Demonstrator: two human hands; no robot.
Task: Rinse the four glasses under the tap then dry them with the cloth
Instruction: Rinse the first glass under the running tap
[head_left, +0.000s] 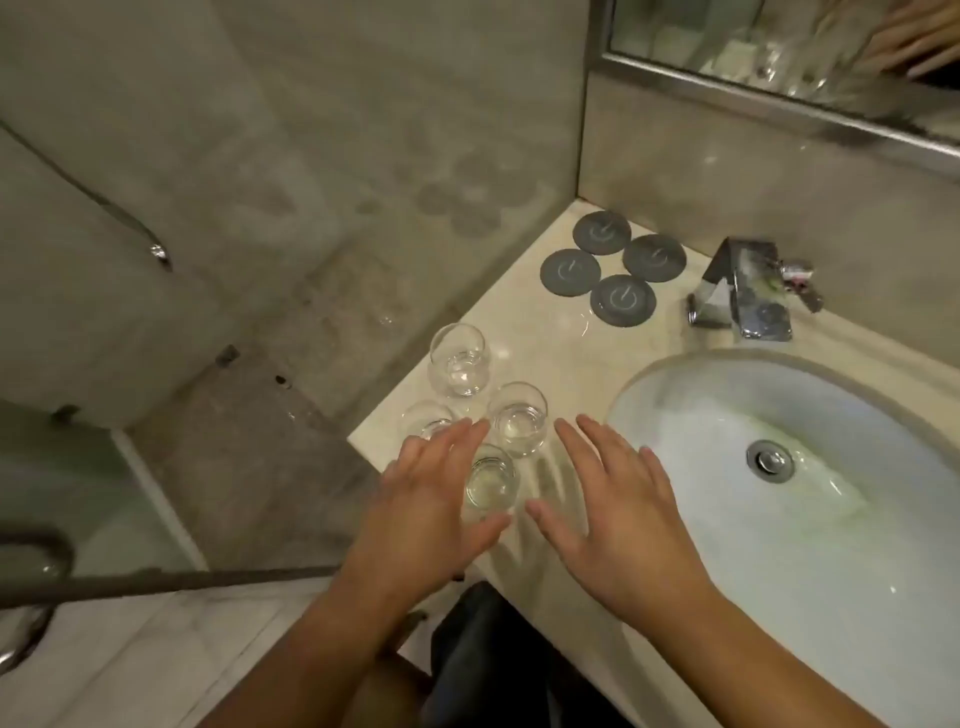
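Several clear glasses stand in a cluster on the marble counter (550, 343), left of the sink. The farthest glass (459, 359) is upright; another glass (519, 418) stands near the middle. The nearest glass (491, 483) sits between my hands. One more glass (427, 420) is partly hidden by my left fingers. My left hand (431, 514) hovers flat with straight fingers over the glasses. My right hand (618, 514) is spread flat over the counter beside them. Neither hand holds anything. The chrome tap (748, 293) stands behind the white sink (857, 519). No cloth shows.
Several dark round coasters (613, 273) lie at the counter's back corner. A glass shower wall (311, 208) borders the counter on the left. A mirror edge (779, 78) runs above the tap. The sink drain (771, 460) is in the basin's middle. A dark garment (493, 654) is below the counter edge.
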